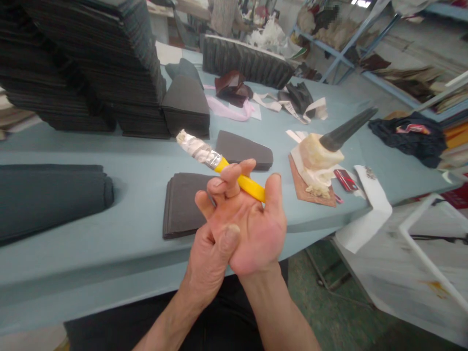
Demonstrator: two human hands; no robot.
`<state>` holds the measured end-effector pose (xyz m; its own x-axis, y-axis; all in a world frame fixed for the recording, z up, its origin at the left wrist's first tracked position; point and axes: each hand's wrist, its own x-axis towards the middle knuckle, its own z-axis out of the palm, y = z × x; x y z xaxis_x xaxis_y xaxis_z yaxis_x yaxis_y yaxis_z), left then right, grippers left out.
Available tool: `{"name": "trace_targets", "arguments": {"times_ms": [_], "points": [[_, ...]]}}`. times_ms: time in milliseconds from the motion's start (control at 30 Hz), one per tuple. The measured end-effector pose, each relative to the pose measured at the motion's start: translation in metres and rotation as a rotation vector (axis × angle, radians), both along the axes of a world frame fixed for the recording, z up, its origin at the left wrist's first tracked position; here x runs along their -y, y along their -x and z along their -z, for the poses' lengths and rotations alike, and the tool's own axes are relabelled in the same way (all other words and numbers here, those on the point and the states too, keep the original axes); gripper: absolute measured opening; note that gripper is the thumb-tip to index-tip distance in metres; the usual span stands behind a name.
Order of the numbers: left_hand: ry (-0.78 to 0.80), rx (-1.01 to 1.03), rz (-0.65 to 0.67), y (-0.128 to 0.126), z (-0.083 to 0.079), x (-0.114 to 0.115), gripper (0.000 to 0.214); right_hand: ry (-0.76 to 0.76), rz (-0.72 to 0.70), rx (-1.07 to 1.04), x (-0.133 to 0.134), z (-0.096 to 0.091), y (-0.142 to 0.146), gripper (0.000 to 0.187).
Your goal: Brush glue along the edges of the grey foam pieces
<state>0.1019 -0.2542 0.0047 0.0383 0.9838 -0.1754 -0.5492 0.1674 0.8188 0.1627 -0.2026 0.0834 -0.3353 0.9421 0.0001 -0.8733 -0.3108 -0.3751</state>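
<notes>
My right hand [252, 229] is turned palm up over the table's front edge. A brush [250, 187] with a yellow handle lies between its curled fingers and thumb; its far end is whitish and caked or wrapped, pointing up and left. My left hand [210, 256] grips the side of my right hand, its thumb pressed on the palm. Just behind the hands lies a low stack of dark grey cut pieces [185, 207], partly hidden by them. Another small stack of dark pieces [243, 146] sits farther back, beyond the brush.
Tall dark stacks [135, 63] rise at the back left. A dark folded pile [51, 197] lies at left. On the right, a pale glue-crusted block [316, 151] with a dark cone-shaped piece stands on a brown board, beside a red packet [345, 180]. A person [223, 17] is in the background.
</notes>
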Motion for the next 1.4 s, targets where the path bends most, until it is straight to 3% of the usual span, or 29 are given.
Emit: {"name": "trace_targets", "arguments": {"times_ms": [167,333,533,667,833,1000,1200,1300,1400], "points": [[-0.031,0.137,0.175,0.004,0.009,0.018,0.081,0.125,-0.109,-0.211,-0.003,0.001,-0.008,0.059],[-0.031,0.168,0.161,0.007,0.018,0.023,0.083,0.192,-0.110,-0.219,-0.001,0.005,-0.006,0.049],[-0.027,0.108,-0.007,0.006,0.012,0.016,0.074,0.078,-0.117,-0.126,0.011,0.013,0.000,0.045],[-0.083,0.097,0.047,0.011,-0.002,0.013,0.069,-0.025,-0.114,-0.072,0.017,0.016,-0.001,0.048],[-0.065,-0.037,0.252,0.030,-0.004,0.019,0.062,0.006,-0.133,-0.082,0.021,0.017,-0.009,0.041],[-0.015,-0.179,0.267,0.057,0.013,0.036,0.037,0.038,-0.146,-0.074,0.027,0.016,-0.015,0.039],[0.068,-0.483,0.171,0.093,0.030,0.057,0.045,0.078,-0.137,-0.060,0.029,0.020,-0.022,0.043],[0.085,-0.593,0.229,0.097,0.031,0.063,0.040,0.065,-0.154,-0.083,0.029,0.023,-0.025,0.040],[0.096,-0.655,0.265,0.093,0.031,0.066,0.050,0.021,-0.178,-0.065,0.030,0.024,-0.029,0.035]]}}
